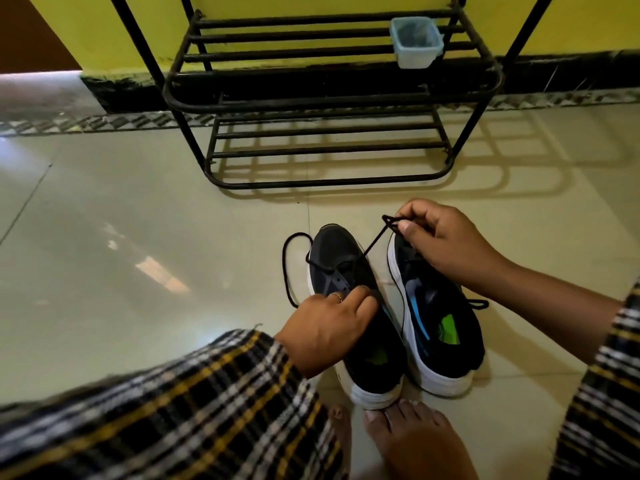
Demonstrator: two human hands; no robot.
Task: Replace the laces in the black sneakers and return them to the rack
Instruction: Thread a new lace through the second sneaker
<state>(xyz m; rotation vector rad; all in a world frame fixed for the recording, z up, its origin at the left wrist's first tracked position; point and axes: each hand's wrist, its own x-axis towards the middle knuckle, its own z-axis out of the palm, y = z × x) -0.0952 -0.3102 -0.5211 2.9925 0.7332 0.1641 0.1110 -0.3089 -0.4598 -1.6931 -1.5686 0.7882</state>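
Two black sneakers with white soles stand side by side on the floor, toes pointing away from me. My left hand holds the left sneaker at its eyelet row, fingers curled over the tongue. A black lace runs taut from that shoe up to my right hand, which pinches its end above the toe of the right sneaker. The lace's other part loops loosely on the floor to the left of the left shoe. The black metal rack stands beyond the shoes, against the wall.
A pale blue plastic tub sits on the rack's upper shelf at the right. My bare feet touch the heel of the left sneaker. Glossy tiled floor spreads to the left and right. A short black lace end lies by the right shoe.
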